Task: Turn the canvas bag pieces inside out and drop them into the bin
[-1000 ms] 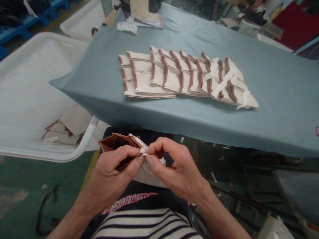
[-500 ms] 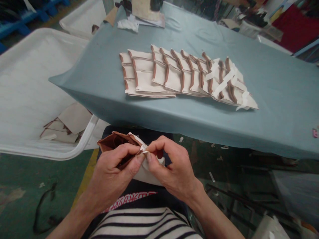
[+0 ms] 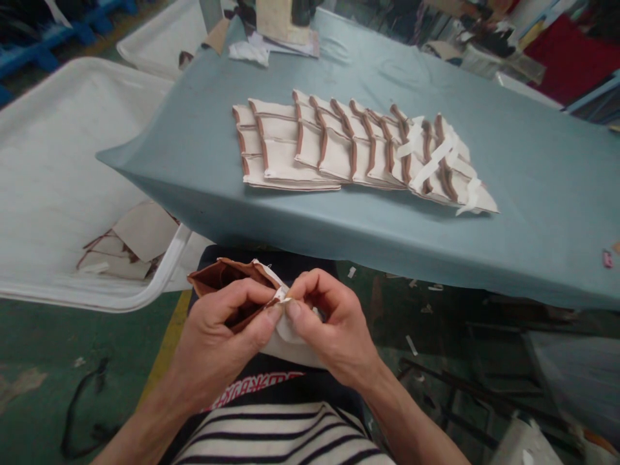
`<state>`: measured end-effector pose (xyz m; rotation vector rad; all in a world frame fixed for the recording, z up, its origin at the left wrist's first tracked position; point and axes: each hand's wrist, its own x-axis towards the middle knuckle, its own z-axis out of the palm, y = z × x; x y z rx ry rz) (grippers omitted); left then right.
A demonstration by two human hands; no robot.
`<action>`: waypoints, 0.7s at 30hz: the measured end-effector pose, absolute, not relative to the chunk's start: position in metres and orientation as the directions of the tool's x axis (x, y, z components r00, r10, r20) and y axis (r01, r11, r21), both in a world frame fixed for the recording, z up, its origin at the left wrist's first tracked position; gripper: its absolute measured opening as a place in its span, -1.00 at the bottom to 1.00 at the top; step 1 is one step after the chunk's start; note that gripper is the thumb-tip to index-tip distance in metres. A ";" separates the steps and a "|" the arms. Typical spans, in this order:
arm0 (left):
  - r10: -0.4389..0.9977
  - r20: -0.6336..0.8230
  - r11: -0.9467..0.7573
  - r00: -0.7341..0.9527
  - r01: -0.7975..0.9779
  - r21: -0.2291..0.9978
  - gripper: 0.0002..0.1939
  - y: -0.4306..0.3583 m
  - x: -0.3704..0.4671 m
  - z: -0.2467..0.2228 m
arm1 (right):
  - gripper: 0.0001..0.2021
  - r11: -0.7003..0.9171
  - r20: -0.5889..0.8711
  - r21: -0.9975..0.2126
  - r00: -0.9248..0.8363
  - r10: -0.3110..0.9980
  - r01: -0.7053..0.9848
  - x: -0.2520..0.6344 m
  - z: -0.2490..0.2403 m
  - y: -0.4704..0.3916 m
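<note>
Over my lap is a sewn fabric pouch [image 3: 295,342], cream on one side, with brown folds [image 3: 206,279] standing open at the left. My left hand [image 3: 227,336] pinches its edge between thumb and forefinger. Close against it, my right hand [image 3: 329,323] pinches the same edge, the fingertips of both hands nearly touching. A little white material shows between the fingertips, too small to make out. Beyond my hands, on the blue-covered table [image 3: 290,219], lies an overlapping row of similar cream pieces [image 3: 334,152] with brown edges.
Loose white strips [image 3: 436,161] lie across the row's right end. To the left stands a large white bin [image 3: 167,268] with cream and brown pieces [image 3: 140,236] inside. Scraps litter the green floor [image 3: 121,336]. A paper stack [image 3: 295,44] sits at the table's far edge.
Both hands keep their pinch on the pouch's edge. The right hand has shifted and turned slightly; the view has moved a little.
</note>
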<state>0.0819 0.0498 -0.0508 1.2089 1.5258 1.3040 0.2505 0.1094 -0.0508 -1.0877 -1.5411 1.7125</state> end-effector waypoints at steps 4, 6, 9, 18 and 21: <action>0.981 -0.021 0.052 -0.191 0.159 0.986 -0.85 0.048 0.076 -0.051 | -0.79 -0.202 -0.264 -0.964 -0.528 0.807 0.173 0.253 -0.049 0.112; 0.988 -0.023 0.050 -0.152 0.178 0.983 -0.83 0.049 0.072 -0.049 | -0.85 -0.109 -0.224 -0.963 -0.511 0.830 0.245 0.254 -0.045 0.114; 0.996 -0.018 0.037 -0.086 0.226 0.973 -0.81 0.051 0.066 -0.046 | -0.93 0.002 -0.170 -0.946 -0.501 0.849 0.325 0.254 -0.040 0.116; 0.993 0.059 -0.026 -0.101 0.304 0.952 -0.78 0.061 0.072 -0.044 | -0.93 0.143 -0.049 -0.931 -0.502 0.864 0.337 0.254 -0.038 0.122; 0.984 0.143 -0.090 -0.104 0.403 0.911 -0.77 0.061 0.076 -0.041 | -0.96 0.174 -0.051 -0.915 -0.530 0.847 0.365 0.255 -0.036 0.128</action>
